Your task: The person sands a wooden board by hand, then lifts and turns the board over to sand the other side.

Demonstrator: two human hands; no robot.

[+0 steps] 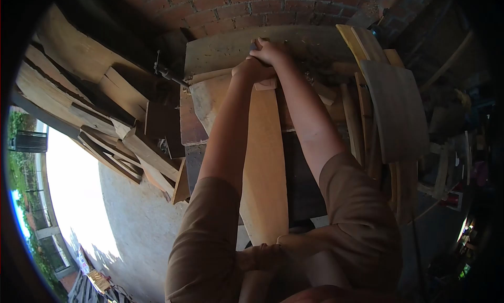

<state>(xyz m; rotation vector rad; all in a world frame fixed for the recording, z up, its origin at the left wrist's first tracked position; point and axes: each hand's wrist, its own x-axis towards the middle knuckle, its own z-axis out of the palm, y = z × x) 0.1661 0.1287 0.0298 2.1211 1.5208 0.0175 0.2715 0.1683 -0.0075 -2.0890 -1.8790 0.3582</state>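
Observation:
Both my arms reach to the far end of a long, pale wooden board (268, 161), which runs from near my body to the back of the workbench. My left hand (251, 69) is closed around what looks like a wooden hand plane (266, 84); its end shows just below my hands, on the board. Close behind, my right hand (269, 52) is wrapped round the same tool, and a dark upright part stands by its thumb. My hands hide most of the tool. A wider pale plank (210, 98) lies to the left, partly beneath the board.
A clamp (167, 74) sticks out at the bench's left side. Many planks (123, 95) lean in a stack at left. On the right are a curved grey panel (394, 108) and narrow strips (362, 101). Behind the bench rises a brick wall (262, 9).

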